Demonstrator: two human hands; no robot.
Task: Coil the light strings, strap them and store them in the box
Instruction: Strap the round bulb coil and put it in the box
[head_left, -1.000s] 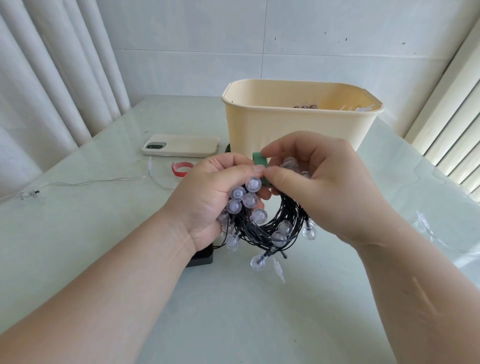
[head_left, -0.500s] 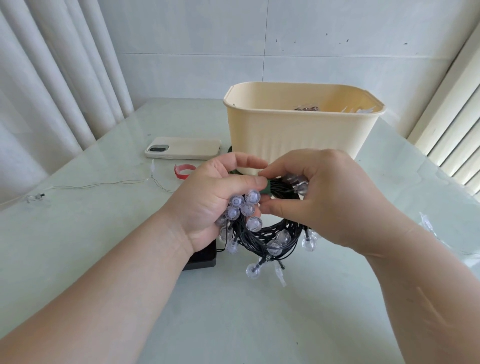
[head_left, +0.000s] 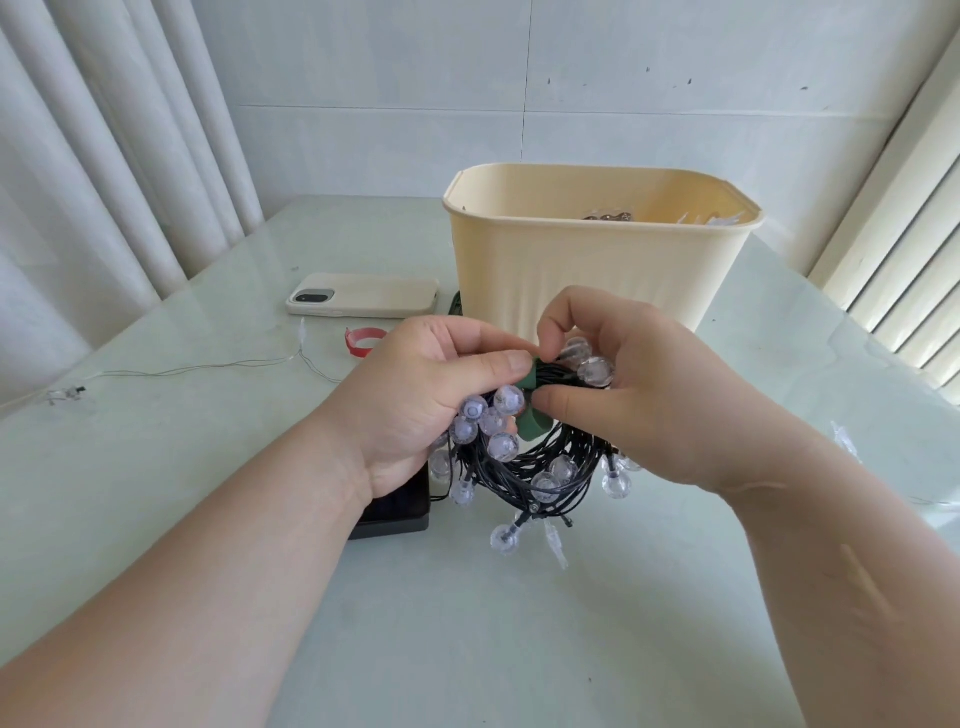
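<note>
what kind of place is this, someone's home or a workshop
Most likely a room in a home, not a workshop: pale curtains hang at the left, vertical blinds at the right, and a phone and a cream plastic box sit on a glossy table against a tiled wall.

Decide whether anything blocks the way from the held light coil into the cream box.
Nothing visible does. The left hand and right hand hold the coil before the box, whose top is open; its near wall must be cleared.
</note>
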